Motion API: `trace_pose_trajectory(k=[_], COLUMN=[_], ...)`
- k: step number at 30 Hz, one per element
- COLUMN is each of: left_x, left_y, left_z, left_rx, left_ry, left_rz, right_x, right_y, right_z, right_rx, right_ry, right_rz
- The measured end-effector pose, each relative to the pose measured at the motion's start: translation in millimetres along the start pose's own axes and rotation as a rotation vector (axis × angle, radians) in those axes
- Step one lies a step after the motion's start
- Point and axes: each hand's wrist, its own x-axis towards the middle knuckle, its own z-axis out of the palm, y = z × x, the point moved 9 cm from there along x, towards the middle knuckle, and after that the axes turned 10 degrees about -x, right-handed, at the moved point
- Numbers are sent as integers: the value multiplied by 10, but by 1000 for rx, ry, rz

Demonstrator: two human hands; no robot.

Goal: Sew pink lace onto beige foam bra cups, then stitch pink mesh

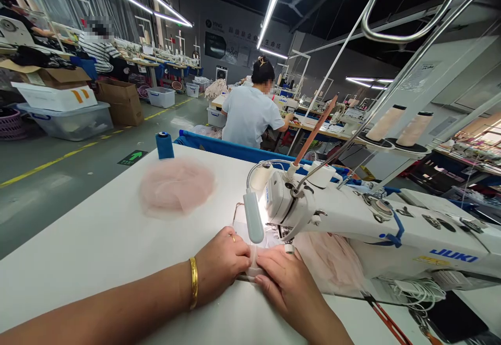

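My left hand (pixel 221 262), with a gold bangle and a ring, has its fingers curled down on a pale sheer piece of fabric (pixel 254 268) just in front of the needle area of a white sewing machine (pixel 376 225). My right hand (pixel 287 282) lies beside it with fingers pressed flat on the same fabric. More pink mesh (pixel 332 261) bunches under the machine arm to the right. The fingertips of both hands meet at the fabric.
A round stack of pink mesh pieces (pixel 176 186) lies on the white table (pixel 97 240), with a blue thread cone (pixel 165 145) behind it. A lamp (pixel 253 214) lights the needle. A seated person in a light shirt (pixel 250 112) works ahead. Boxes (pixel 121 102) and bins stand left.
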Motion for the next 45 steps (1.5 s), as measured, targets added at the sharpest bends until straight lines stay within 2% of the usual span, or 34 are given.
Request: trace_pose_trajectory(k=[5, 8, 11, 14, 21, 33, 45], left_x=[22, 36, 39, 33, 25, 107, 117], left_y=[-99, -46, 27, 24, -82, -107, -249], left_z=[25, -20, -15, 17, 107, -3, -3], left_rx=[39, 39, 19, 20, 65, 122, 135], left_ry=[-28, -7, -34, -62, -112, 5, -21], left_rz=[-43, 5, 83, 103, 56, 36, -79], right_x=[37, 31, 14, 6, 34, 80, 80], right_y=[30, -7, -42, -36, -22, 81, 179], right_z=[-23, -46, -45, -32, -27, 46, 144], right_rx=[10, 6, -14, -23, -29, -14, -43], right_ry=[21, 65, 94, 97, 84, 51, 21], right_rz=[40, 0, -45, -44, -8, 67, 109])
